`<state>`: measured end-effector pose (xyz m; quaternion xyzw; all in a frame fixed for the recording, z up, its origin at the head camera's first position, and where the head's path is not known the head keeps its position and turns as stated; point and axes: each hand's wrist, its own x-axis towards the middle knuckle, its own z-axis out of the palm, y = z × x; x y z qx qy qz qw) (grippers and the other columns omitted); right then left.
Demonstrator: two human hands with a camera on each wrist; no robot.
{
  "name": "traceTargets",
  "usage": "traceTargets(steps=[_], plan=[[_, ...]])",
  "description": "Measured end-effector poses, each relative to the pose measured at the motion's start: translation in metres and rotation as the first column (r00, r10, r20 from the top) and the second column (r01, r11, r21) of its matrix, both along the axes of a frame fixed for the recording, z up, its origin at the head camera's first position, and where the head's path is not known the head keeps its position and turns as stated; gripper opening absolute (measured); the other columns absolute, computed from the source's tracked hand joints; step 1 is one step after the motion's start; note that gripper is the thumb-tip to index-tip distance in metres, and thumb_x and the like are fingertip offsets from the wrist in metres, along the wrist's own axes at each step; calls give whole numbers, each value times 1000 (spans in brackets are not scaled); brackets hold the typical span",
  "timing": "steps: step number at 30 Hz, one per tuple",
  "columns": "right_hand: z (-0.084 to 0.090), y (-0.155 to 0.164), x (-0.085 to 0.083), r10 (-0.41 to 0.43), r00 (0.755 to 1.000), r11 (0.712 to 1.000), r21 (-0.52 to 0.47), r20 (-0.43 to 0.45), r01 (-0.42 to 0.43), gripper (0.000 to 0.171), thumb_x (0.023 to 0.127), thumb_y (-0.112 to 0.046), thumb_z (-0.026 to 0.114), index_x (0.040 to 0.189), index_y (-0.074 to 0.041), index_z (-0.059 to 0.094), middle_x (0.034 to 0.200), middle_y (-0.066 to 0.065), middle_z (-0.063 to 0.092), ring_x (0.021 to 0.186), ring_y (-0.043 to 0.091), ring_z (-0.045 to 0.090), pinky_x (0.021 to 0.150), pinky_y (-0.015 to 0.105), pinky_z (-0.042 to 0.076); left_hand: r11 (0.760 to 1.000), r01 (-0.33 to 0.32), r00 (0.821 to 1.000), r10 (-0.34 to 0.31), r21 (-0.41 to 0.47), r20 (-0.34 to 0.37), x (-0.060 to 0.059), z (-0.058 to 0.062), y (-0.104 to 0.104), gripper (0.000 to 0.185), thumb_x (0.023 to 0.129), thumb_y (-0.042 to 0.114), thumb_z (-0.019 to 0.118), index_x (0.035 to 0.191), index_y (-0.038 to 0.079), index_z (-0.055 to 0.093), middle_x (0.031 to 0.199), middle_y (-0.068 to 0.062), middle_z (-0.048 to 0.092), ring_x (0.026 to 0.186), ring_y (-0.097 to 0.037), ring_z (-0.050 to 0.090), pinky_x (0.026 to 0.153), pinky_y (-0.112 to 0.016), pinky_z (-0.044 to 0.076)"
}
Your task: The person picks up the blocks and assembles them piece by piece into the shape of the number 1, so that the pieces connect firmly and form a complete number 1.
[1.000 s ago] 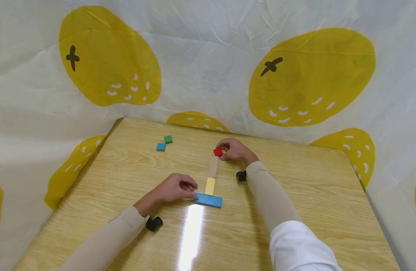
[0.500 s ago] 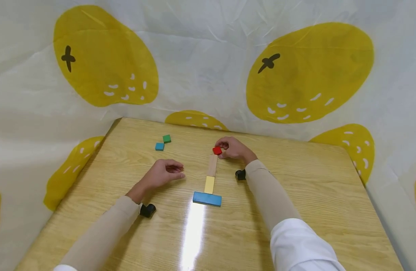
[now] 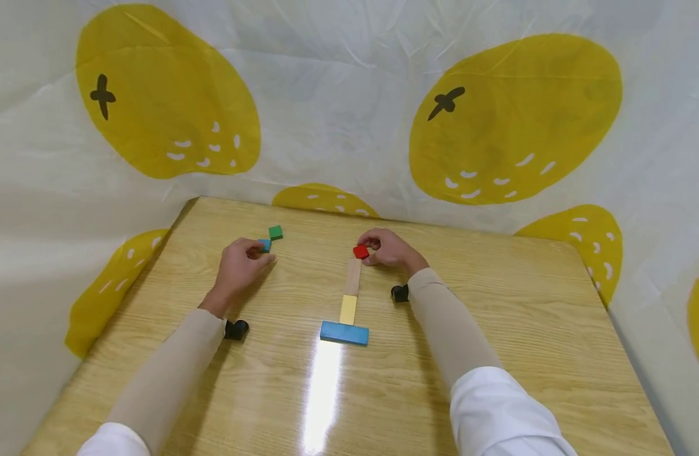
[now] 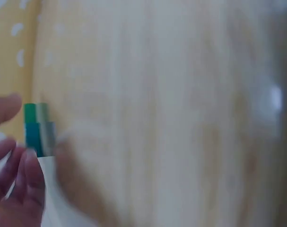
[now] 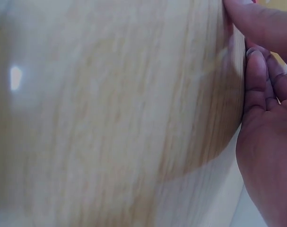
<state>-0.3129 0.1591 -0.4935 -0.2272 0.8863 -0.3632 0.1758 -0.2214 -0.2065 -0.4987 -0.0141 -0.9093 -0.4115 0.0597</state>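
My right hand pinches a red block between thumb and fingers, at the far end of a row of blocks. That row has a plain wooden block, then a yellow block, then a long blue block lying crosswise at the near end. On the left, my left hand reaches around a small blue block, partly hidden by its fingers. In the left wrist view, thumb and fingers are spread apart beside this small blue block. A green block lies just beyond it.
All blocks lie on a wood-grain table. A pale cloth with yellow fruit prints hangs behind the table and at its sides. Black wrist cameras sit under both wrists. Light glares on the table's near middle.
My left hand has left the long blue block and moved away and leftward to the small blue block. My right hand stays at the red block.
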Motion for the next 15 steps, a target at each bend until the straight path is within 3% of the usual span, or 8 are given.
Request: traceTargets(steps=[4,7,10,15], plan=[[1,-1,2,-27,999,1000,-4,19,27,41,86,-6,82,125,-2,69,117,15,67,105,27,56,98,38,45,990,-142,990,142,-13,-4,-6,-5,1,52,95,27,75,132,-9,64,126,-27,60,111,-41,61,96,-55,54],[3,-2,3,-48,998,999,-14,34,48,41,86,-5,82,126,-2,69,118,15,66,106,28,55,100,40,45,979,-205,978,205,-21,27,-11,-4,5,62,95,31,74,139,-10,57,135,-29,53,119,-44,56,103,-57,50],[4,-1,3,-51,998,998,-21,42,51,41,86,-4,81,126,-2,69,119,15,66,107,28,55,101,40,44,974,-220,973,223,-51,63,-15,0,7,61,96,30,73,137,-12,59,136,-29,53,120,-44,54,105,-57,48],[4,-2,4,-48,998,998,-28,39,49,41,86,-3,81,125,-1,69,119,16,66,107,28,56,101,40,45,977,-197,976,203,-84,82,-18,5,6,46,98,24,72,126,-12,68,125,-29,66,111,-41,60,97,-54,52]])
